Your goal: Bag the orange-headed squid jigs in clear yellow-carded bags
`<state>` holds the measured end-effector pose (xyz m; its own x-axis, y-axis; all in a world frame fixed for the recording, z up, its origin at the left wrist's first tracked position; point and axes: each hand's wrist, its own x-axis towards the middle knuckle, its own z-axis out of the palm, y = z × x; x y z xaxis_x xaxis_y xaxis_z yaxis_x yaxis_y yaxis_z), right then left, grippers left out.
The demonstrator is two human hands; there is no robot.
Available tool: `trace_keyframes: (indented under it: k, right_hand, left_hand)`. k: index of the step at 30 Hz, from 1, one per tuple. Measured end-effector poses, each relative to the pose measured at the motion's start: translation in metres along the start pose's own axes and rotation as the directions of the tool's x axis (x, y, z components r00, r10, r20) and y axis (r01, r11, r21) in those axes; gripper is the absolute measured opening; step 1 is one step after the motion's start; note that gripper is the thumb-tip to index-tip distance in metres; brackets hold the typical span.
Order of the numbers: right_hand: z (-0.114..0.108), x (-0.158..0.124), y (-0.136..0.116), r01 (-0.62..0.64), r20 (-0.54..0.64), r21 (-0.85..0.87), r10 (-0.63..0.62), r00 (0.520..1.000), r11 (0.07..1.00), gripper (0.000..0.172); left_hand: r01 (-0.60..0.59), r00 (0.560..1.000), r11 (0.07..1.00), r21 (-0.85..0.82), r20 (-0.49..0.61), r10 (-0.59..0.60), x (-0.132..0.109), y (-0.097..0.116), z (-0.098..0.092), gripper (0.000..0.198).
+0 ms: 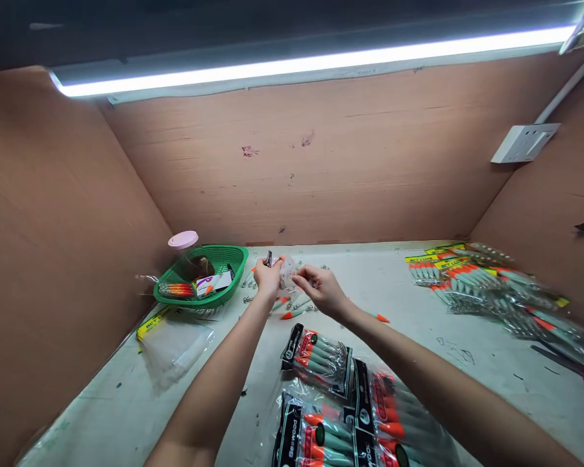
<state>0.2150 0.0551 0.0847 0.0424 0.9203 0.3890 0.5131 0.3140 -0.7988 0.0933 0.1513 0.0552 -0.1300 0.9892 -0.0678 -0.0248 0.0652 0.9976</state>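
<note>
My left hand (267,277) is closed, with a small dark metal piece (269,258) sticking up past its fingers; its kind is too small to tell. Between my hands shows a crumpled clear plastic bag (286,271), partly hidden by the fingers. My right hand (324,292) pinches at the bag's right side, and whatever lies in its fingertips is unclear. Beneath the hands, loose pale-green fishing floats with orange tips (292,314) are scattered on the white tabletop, with small metal parts around them. Nearer to me lie black-topped packs of floats (321,360).
At the left, a green basket (241,266) holds a pink-lidded jar (183,240) and packets. Clear yellow-topped bags (175,347) lie before it. Filled float packs (467,279) are piled at the right, near dark-handled scissors (559,360). Wooden walls enclose three sides.
</note>
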Motion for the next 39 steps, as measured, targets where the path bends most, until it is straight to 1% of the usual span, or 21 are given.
trace_keyframes:
  k: [2, 5, 9, 10, 12, 14, 15, 17, 18, 20, 22, 24, 26, 28, 31, 33, 35, 36, 37, 38, 39]
  right_hand:
    - [0.000, 0.006, -0.001, -0.031, -0.016, -0.096, 0.029, 0.999, 0.995, 0.027]
    - [-0.014, 0.011, 0.005, -0.113, -0.046, -0.228, 0.105, 0.993, 0.967, 0.024]
    - [-0.022, -0.004, 0.022, -0.138, 0.102, -0.333, 0.181, 0.978, 0.933, 0.011]
    - [-0.021, -0.009, 0.026, -0.146, 0.135, -0.350, 0.204, 0.970, 0.925, 0.013]
    - [-0.018, -0.017, 0.035, -0.181, 0.177, -0.377, 0.262, 0.949, 0.909, 0.029]
    - [-0.015, -0.021, 0.043, -0.224, 0.226, -0.401, 0.333, 0.916, 0.888, 0.041]
    - [-0.015, -0.022, 0.046, -0.239, 0.269, -0.412, 0.368, 0.890, 0.879, 0.040]
    - [-0.013, -0.024, 0.049, -0.251, 0.390, -0.436, 0.433, 0.813, 0.864, 0.030]
    - [-0.011, -0.026, 0.050, -0.249, 0.452, -0.449, 0.459, 0.765, 0.858, 0.026]
    - [-0.005, -0.031, 0.050, -0.233, 0.538, -0.483, 0.496, 0.682, 0.844, 0.030]
    - [0.002, -0.036, 0.049, -0.212, 0.558, -0.520, 0.517, 0.650, 0.828, 0.034]
    - [0.008, -0.040, 0.047, -0.194, 0.542, -0.540, 0.515, 0.665, 0.819, 0.032]
    - [0.011, -0.045, 0.043, -0.177, 0.523, -0.535, 0.488, 0.699, 0.826, 0.028]
    - [0.008, -0.049, 0.036, -0.154, 0.514, -0.506, 0.440, 0.737, 0.849, 0.026]
    - [-0.008, -0.055, 0.021, -0.105, 0.536, -0.417, 0.338, 0.774, 0.903, 0.023]
    - [-0.025, -0.057, 0.009, -0.063, 0.549, -0.345, 0.256, 0.796, 0.937, 0.017]
    - [-0.043, -0.060, -0.001, -0.020, 0.553, -0.288, 0.183, 0.813, 0.957, 0.010]
    - [-0.050, -0.061, -0.005, 0.003, 0.556, -0.265, 0.151, 0.817, 0.964, 0.013]
    - [-0.055, -0.062, -0.008, 0.026, 0.560, -0.243, 0.118, 0.820, 0.970, 0.018]
    - [-0.059, -0.064, -0.010, 0.049, 0.564, -0.219, 0.085, 0.821, 0.974, 0.022]
    - [-0.061, -0.065, -0.012, 0.070, 0.572, -0.196, 0.056, 0.819, 0.978, 0.024]
  left_hand:
    - [-0.057, 0.997, 0.988, 0.141, -0.048, 0.064, 0.013, 0.010, 0.004, 0.031]
    - [-0.148, 0.985, 0.950, 0.273, -0.041, 0.166, 0.026, 0.025, -0.007, 0.029]
    - [-0.289, 0.952, 0.886, 0.362, 0.010, 0.307, 0.028, 0.033, -0.035, 0.027]
    - [-0.325, 0.941, 0.870, 0.371, 0.032, 0.338, 0.026, 0.031, -0.042, 0.026]
    - [-0.394, 0.917, 0.837, 0.380, 0.100, 0.386, 0.019, 0.026, -0.055, 0.022]
    - [-0.452, 0.892, 0.807, 0.379, 0.214, 0.399, 0.008, 0.020, -0.068, 0.023]
    - [-0.479, 0.874, 0.792, 0.378, 0.292, 0.389, 0.002, 0.017, -0.073, 0.030]
    - [-0.533, 0.811, 0.758, 0.377, 0.482, 0.331, -0.013, 0.013, -0.080, 0.050]
    - [-0.560, 0.763, 0.739, 0.376, 0.582, 0.283, -0.022, 0.010, -0.081, 0.055]
    - [-0.613, 0.642, 0.697, 0.372, 0.748, 0.165, -0.038, 0.002, -0.079, 0.050]
    - [-0.661, 0.534, 0.651, 0.372, 0.843, 0.060, -0.053, -0.008, -0.072, 0.037]
    - [-0.706, 0.477, 0.597, 0.382, 0.879, 0.001, -0.063, -0.019, -0.065, 0.041]
    - [-0.744, 0.463, 0.535, 0.400, 0.886, -0.019, -0.069, -0.028, -0.061, 0.053]
    - [-0.775, 0.467, 0.474, 0.418, 0.884, -0.017, -0.074, -0.032, -0.062, 0.049]
    - [-0.814, 0.472, 0.395, 0.427, 0.882, 0.019, -0.085, -0.028, -0.071, 0.024]
    - [-0.841, 0.471, 0.341, 0.420, 0.878, 0.082, -0.097, -0.023, -0.080, 0.013]
    - [-0.862, 0.473, 0.288, 0.418, 0.867, 0.156, -0.110, -0.018, -0.090, 0.010]
    - [-0.878, 0.460, 0.251, 0.409, 0.864, 0.203, -0.116, -0.015, -0.095, 0.014]
    - [-0.907, 0.418, 0.187, 0.378, 0.864, 0.279, -0.120, -0.014, -0.099, 0.018]
    - [-0.941, 0.334, 0.090, 0.325, 0.864, 0.377, -0.124, -0.012, -0.103, 0.021]
    - [-0.965, 0.211, -0.036, 0.258, 0.856, 0.471, -0.126, -0.011, -0.107, 0.022]
